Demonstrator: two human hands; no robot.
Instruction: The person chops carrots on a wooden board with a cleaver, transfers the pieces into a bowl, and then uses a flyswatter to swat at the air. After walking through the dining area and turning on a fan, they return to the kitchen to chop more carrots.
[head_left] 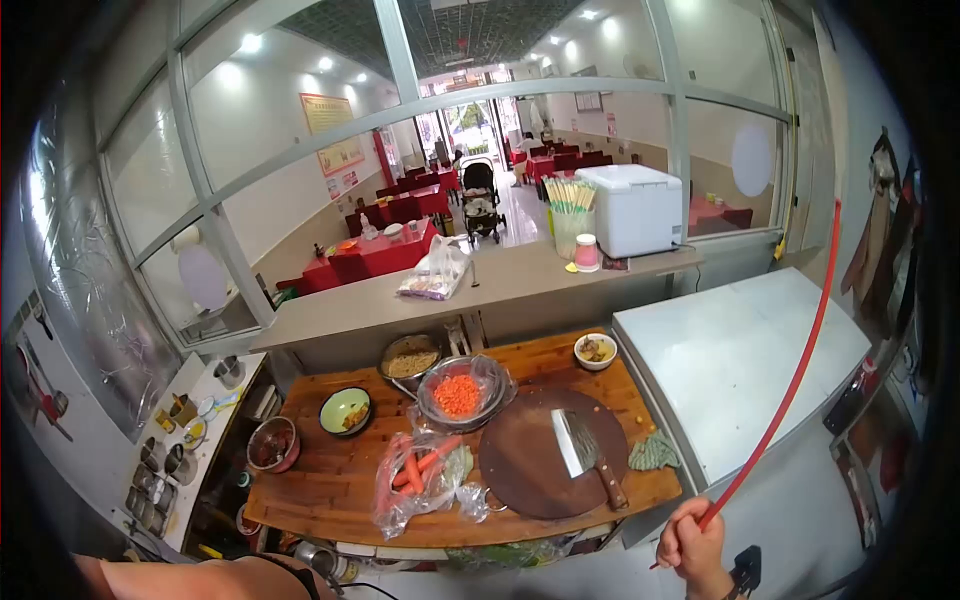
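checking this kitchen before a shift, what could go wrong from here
The long red rod in the right hand could, if swung across, knock the stick container on the ledge. The cleaver lies loose on the round board, its handle out at the rim, so a bump might shift it. The diced orange pieces look uncovered, so dirt could fall in.

A window with a pale metal frame [540, 88] spans the view. Beyond it, red-clothed tables [405, 255] stand on a shiny floor [522, 215] between white walls [262, 112] with a tan lower band [315, 220]. Lamps [251, 43] glow near a dark ceiling [460, 38]; daylight fills the far doorway [475, 125]. Silvery sheeting [90, 270] hangs at left; a grey-brown ledge [545, 275] runs above the wooden table [335, 485].
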